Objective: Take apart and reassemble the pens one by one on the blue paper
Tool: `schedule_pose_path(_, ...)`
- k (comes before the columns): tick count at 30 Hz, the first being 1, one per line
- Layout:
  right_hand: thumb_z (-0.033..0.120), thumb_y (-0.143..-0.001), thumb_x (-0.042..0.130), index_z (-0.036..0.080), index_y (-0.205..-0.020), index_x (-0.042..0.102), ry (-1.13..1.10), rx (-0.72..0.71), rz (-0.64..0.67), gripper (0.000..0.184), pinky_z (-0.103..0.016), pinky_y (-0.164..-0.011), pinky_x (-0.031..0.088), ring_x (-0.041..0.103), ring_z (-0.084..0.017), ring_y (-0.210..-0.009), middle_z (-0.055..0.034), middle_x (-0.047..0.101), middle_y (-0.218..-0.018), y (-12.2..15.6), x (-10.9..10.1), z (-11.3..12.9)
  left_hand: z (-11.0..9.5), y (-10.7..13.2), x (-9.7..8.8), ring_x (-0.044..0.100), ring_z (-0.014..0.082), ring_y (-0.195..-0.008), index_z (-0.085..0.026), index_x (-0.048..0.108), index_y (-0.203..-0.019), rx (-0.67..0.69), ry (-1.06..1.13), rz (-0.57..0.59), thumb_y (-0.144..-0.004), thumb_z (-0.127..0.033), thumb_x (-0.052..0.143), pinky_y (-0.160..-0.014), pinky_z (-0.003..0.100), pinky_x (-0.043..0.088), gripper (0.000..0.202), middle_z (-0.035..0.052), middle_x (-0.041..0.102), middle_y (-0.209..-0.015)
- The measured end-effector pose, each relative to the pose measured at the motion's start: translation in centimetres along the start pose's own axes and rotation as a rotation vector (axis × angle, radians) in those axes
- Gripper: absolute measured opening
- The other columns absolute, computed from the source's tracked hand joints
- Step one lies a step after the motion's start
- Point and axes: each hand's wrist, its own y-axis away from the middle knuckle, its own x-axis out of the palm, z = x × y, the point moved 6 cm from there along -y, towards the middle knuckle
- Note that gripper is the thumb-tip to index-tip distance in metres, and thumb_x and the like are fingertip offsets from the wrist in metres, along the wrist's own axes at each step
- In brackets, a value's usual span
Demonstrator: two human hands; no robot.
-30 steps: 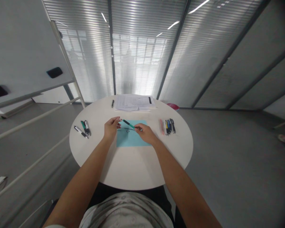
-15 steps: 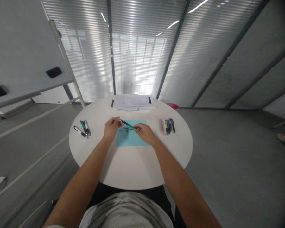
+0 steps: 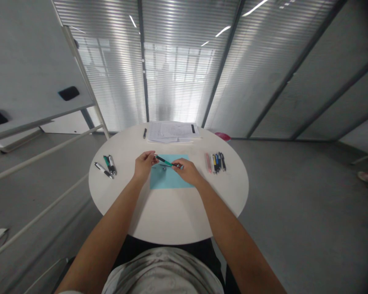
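Observation:
A green and black pen (image 3: 164, 160) is held slantwise between my two hands, above a light blue sheet (image 3: 171, 180) on the round white table. My left hand (image 3: 144, 165) has its fingers closed on the black upper-left end. On the green lower-right end, my right hand (image 3: 187, 169) is closed with thumb and fingers. Beneath the pen, small dark and shiny parts (image 3: 164, 168) lie on the sheet, too small to name. The fingers hide both ends of the pen.
To the left lie white-and-black pens (image 3: 103, 170) and a green one (image 3: 107, 163). A row of several pens (image 3: 217, 162) lies at the right. Stacked papers (image 3: 173, 132) and a dark pen (image 3: 145, 133) are at the table's far edge. A whiteboard (image 3: 27, 53) stands at left.
Both hands stay in place on the pen. Its black end seems to have shifted very slightly at my left fingertips.

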Motion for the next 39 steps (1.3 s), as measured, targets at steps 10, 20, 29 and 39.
schedule_pose_path(10, 0.024, -0.083, 0.062, 0.02, -0.094, 0.069, -0.021, -0.017, -0.018, 0.014, -0.026, -0.073, 0.046, 0.058, -0.013, -0.074, -0.0025, 0.066, -0.086, -0.1, 0.1, -0.4, -0.1, 0.1, 0.0, 0.064, 0.0117, -0.062, -0.012, 0.067, -0.091, 0.013, -0.1, 0.015, -0.07, -0.034, 0.071, -0.069, 0.033, 0.056, 0.031, 0.005, 0.069, -0.083)
schedule_pose_path(20, 0.028, -0.085, 0.06, 0.02, -0.097, 0.068, -0.023, -0.01, -0.042, 0.016, -0.028, -0.075, 0.046, 0.059, -0.014, -0.076, -0.0031, 0.066, -0.089, -0.2, 0.1, -0.2, -0.3, 0.4, 0.4, 0.066, 0.0154, -0.07, -0.012, 0.07, -0.102, 0.015, -0.219, 0.081, -0.07, -0.045, 0.071, -0.065, 0.031, 0.055, 0.047, 0.0078, 0.069, -0.091)
schedule_pose_path(29, 0.039, -0.086, 0.052, 0.021, -0.097, 0.06, -0.362, 0.178, -0.1, 0.022, -0.029, -0.067, 0.049, 0.062, -0.015, -0.076, -0.0024, 0.067, -0.086, -0.6, 0.8, -2.2, -0.8, 0.9, 1.1, 0.065, 0.0148, -0.075, -0.016, 0.062, -0.123, 0.06, -0.333, 0.172, -0.077, -0.042, 0.063, -0.065, 0.027, 0.05, 0.053, 0.0095, 0.071, -0.102)
schedule_pose_path(39, 0.044, -0.08, 0.058, 0.022, -0.098, 0.05, -0.493, 0.214, -0.281, 0.029, -0.028, -0.064, 0.05, 0.063, -0.014, -0.073, -0.0013, 0.06, -0.091, -0.9, -0.2, -2.9, -1.0, 0.9, 0.6, 0.06, 0.0152, -0.072, -0.017, 0.072, -0.094, 0.349, -0.841, 0.154, -0.081, -0.025, 0.049, -0.074, 0.029, 0.048, 0.027, 0.0049, 0.07, -0.086)
